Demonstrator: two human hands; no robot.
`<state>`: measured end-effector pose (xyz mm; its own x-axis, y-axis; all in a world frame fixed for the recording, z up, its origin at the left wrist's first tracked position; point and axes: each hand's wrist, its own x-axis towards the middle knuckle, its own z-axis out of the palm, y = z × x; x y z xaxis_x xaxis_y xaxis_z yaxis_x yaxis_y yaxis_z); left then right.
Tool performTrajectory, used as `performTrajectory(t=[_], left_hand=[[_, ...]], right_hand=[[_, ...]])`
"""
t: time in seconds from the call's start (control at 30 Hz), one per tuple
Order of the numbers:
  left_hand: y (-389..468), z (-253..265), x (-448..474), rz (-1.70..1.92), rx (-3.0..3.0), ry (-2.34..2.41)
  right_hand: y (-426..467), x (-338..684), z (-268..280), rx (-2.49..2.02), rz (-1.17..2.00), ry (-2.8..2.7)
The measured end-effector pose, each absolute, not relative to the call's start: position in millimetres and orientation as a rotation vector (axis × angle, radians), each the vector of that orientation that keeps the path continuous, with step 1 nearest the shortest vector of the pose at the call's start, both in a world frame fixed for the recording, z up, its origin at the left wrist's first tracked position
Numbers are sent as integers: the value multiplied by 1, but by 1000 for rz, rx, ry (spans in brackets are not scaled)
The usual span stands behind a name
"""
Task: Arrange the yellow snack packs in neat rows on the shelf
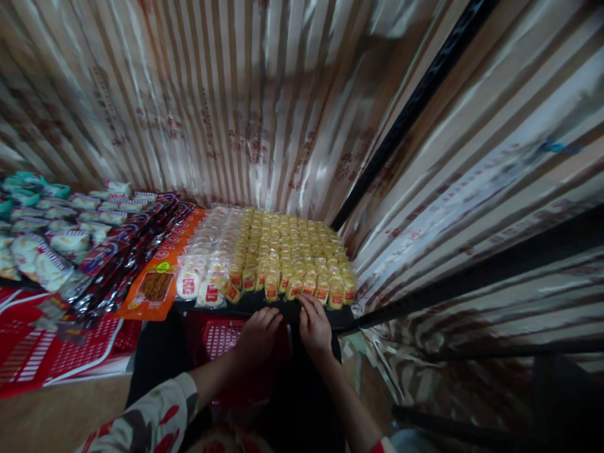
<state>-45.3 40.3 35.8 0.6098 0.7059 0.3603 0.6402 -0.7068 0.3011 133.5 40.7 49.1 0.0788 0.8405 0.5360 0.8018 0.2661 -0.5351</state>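
Note:
Rows of small yellow wrapped packets with red labels (pixel 295 287) stand closely packed on a dark shelf (pixel 245 307). My right hand (pixel 316 327) is at the front row, its fingers stretched forward and the tips touching or almost touching the packets. My left hand (pixel 260 332) lies at the shelf's front edge, fingers bent and close together, with no thing visible in them. Left of the yellow packets are clear-wrapped round white packets (pixel 211 292). One yellow packet (pixel 232 292) leans tilted beside these.
Orange snack bags (pixel 153 286), dark red packs (pixel 113 251) and white-and-blue bags (pixel 70 239) line the shelf's left part. Red plastic baskets (pixel 80 346) sit below. A patterned striped curtain (pixel 212 94) hangs behind, with black poles (pixel 406 132) at right.

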Motion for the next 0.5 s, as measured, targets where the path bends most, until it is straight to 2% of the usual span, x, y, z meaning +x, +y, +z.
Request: performTrajectory(t=[0.17,0.5], left_hand=[[41,34,-54,899,2353,1314],[64,31,-55,1039,2175,1318]], right_hand=[[47,96,49,-1410,272,-1794],[48,70,38,-1520,223,-1581]])
